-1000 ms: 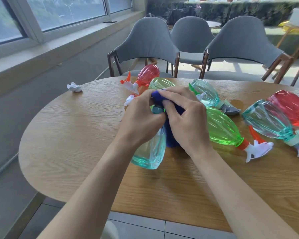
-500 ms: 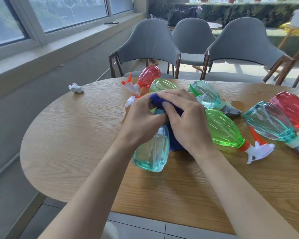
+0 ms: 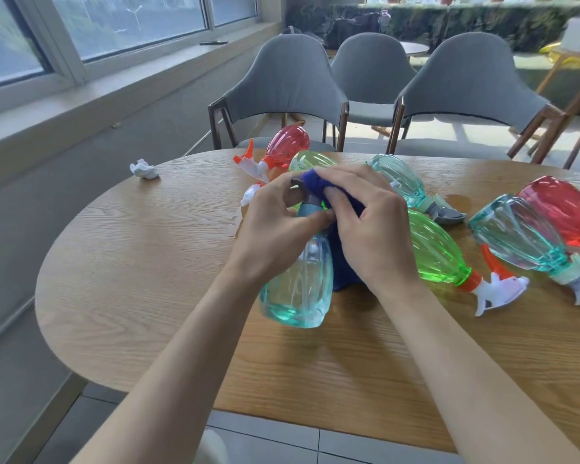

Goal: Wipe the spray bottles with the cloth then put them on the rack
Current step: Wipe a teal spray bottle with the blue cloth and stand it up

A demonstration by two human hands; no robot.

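Your left hand (image 3: 275,229) grips the teal bottle (image 3: 298,289) by its neck, your right hand (image 3: 372,232) pinches the cloth (image 3: 315,181) there. Rub hard and it may twist free against the green bottle (image 3: 436,252).

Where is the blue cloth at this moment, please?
Centre of the head view, the right hand holds the blue cloth against the sprayer top of the teal bottle, which the left hand grips.
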